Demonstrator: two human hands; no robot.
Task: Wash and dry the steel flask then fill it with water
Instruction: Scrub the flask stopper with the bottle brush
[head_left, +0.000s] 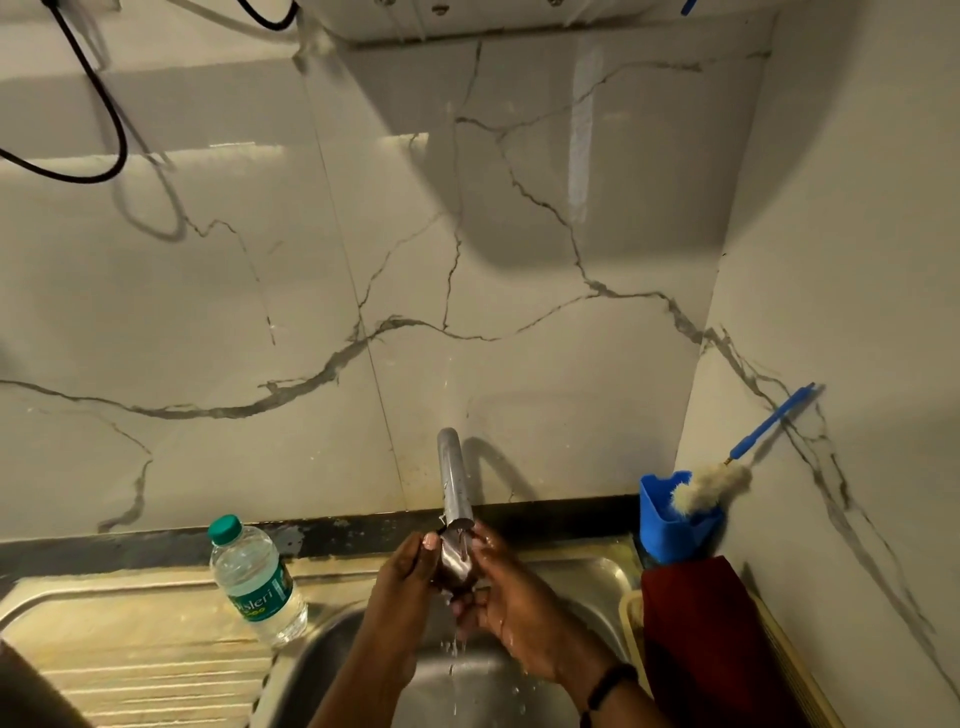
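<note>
Still washing, I judge: my left hand (410, 566) and right hand (498, 587) both grip the steel flask (456, 564) under the running tap (456, 483), drying and filling not yet done.

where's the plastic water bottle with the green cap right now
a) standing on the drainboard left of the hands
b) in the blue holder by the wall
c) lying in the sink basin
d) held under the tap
a: the plastic water bottle stands upright on the steel drainboard, left of both hands; the left hand and right hand hold the steel flask under the tap, and the blue holder holds a brush.
</note>
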